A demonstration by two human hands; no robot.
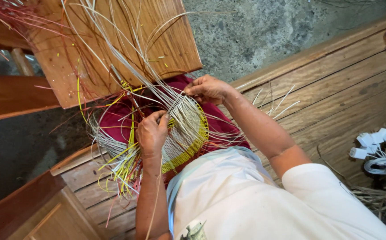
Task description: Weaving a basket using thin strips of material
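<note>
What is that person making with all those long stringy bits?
A person is weaving a basket on their lap, over a dark red cloth. The left hand presses down on the woven part, which has a yellow band along its edge. The right hand pinches pale strips at the top of the weave. Many loose pale and yellow strands fan out over a wooden stool. The person sits on a wooden bench.

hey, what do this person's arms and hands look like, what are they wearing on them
Both hands are bare: the left hand and right hand show no gloves, rings or watch. The forearms are uncovered; a short white sleeve covers the right upper arm.
</note>
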